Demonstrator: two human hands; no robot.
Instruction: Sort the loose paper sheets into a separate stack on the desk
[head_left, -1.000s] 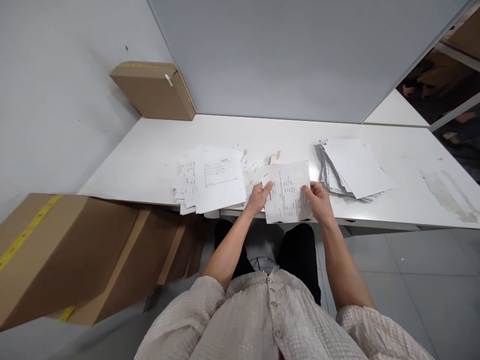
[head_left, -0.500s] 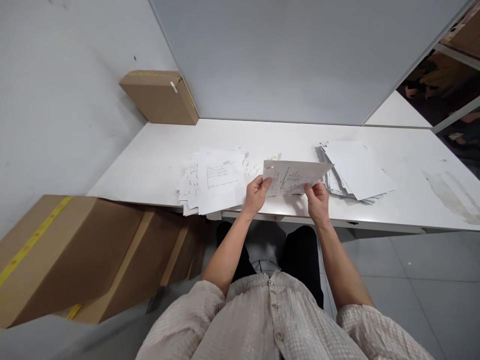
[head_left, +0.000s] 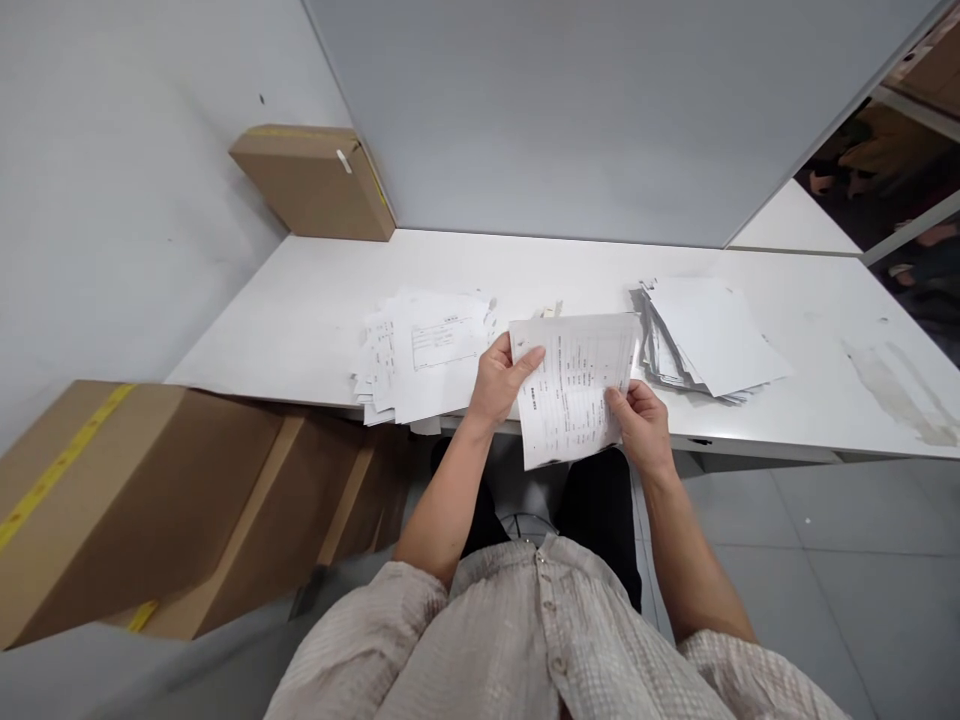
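Note:
Both of my hands hold one printed sheet of paper (head_left: 574,385) above the near edge of the white table (head_left: 525,270). My left hand (head_left: 501,380) pinches the sheet's left side near its top corner. My right hand (head_left: 642,428) grips its lower right side. The sheet faces me, printed side up. To the left of my hands lies a loose pile of printed sheets (head_left: 424,352). A second pile of sheets (head_left: 705,338), blank side up, lies to the right.
A small tan object (head_left: 553,310) sits on the table behind the held sheet. A flat cardboard box (head_left: 315,182) leans in the back left corner. Large cardboard boxes (head_left: 135,500) stand on the floor at my left. A grey partition rises behind the table.
The sheet was tipped up nearly edge-on half a second ago; now it is turned back toward me and held lower and nearer, still in both hands.

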